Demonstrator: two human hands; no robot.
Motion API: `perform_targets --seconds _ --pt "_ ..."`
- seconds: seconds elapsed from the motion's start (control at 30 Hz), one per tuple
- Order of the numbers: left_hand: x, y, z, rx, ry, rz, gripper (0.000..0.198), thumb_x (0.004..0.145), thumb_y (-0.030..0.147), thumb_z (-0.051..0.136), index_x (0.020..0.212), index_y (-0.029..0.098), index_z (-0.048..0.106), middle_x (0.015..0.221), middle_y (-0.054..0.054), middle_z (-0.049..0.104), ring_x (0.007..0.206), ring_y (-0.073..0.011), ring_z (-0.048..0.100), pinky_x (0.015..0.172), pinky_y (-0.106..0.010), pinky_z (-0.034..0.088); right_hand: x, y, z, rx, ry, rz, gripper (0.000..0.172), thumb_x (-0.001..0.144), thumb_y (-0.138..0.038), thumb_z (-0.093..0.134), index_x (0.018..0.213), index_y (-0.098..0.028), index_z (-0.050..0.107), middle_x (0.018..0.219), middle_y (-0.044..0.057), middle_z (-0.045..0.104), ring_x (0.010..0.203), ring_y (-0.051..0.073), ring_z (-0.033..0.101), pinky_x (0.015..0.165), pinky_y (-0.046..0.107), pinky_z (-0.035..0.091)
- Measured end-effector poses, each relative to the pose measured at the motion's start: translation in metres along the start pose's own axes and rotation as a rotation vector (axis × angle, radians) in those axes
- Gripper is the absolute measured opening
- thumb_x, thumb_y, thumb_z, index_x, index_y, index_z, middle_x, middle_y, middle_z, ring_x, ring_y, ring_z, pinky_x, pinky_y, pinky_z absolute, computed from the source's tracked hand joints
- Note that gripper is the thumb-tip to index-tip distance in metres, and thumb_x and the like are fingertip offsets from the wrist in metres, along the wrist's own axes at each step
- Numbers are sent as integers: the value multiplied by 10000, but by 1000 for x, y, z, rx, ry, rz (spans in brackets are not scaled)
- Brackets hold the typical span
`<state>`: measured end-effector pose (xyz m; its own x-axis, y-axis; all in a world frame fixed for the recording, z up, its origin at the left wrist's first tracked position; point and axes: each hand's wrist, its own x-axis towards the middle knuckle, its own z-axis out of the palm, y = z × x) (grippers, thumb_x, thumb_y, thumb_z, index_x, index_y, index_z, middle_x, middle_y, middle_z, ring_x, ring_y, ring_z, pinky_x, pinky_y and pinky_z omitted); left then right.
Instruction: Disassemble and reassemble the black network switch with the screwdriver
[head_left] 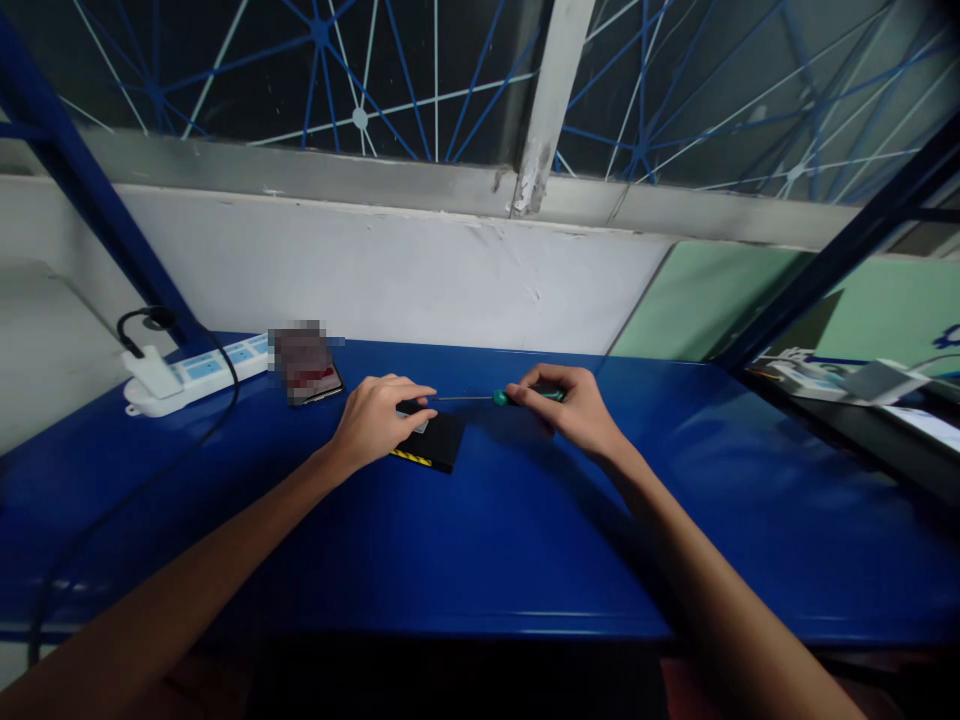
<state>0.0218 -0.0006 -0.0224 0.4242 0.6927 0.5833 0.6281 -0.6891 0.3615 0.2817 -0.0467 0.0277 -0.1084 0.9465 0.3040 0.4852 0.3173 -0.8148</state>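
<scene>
My right hand (pixel 570 405) is wrapped round the green and black handle of a screwdriver (pixel 501 398). Its thin metal shaft points left, roughly level, above the blue table. At the shaft's tip are the bent fingers and thumb of my left hand (pixel 382 415), drawn close together in a pinch. Whatever they hold there is too small to make out. Below the left hand lies a flat black box (pixel 444 442) with a yellow and black striped strip along its front edge. A pale label on its top is partly covered by my left hand.
On the blue table (pixel 510 560), a white power strip (pixel 217 375) with a plugged-in black cable stands at the left. A phone (pixel 311 370), its screen blurred out, lies beside it. More white devices (pixel 862 385) sit at the right edge. Behind rises a white wall (pixel 420 275).
</scene>
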Motion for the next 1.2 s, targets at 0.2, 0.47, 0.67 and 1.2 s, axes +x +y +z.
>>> perform_targets --seconds 0.2,0.47,0.67,1.2 --pt "3 1 -15 -163 -271 -2 480 803 493 683 1203 227 665 1129 -83 692 1017 -236 649 885 -363 494 3 4 -12 59 85 0 290 810 -416 682 667 -172 618 429 -35 500 350 80 423 414 266 309" --pt "-2 16 -14 -34 -523 140 803 687 637 738 1387 331 491 1341 -76 582 1219 -323 516 1006 -489 390 3 6 -19 100 125 -15 280 814 -395 693 668 -163 634 405 -40 497 335 74 409 403 262 297" --pt "4 12 -23 -191 -310 -6 735 675 530 789 1322 264 564 1251 -79 634 1127 -280 582 984 -431 444 4 7 -22 128 147 -27 273 816 -367 703 651 -162 630 391 -47 488 327 67 398 408 263 303" --pt "8 10 -35 -377 -148 -63 730 694 425 774 1351 218 535 1189 -98 650 1128 -286 590 976 -437 453 0 1 -11 106 121 -32 285 822 -390 698 670 -156 636 415 -35 500 341 69 414 403 260 303"
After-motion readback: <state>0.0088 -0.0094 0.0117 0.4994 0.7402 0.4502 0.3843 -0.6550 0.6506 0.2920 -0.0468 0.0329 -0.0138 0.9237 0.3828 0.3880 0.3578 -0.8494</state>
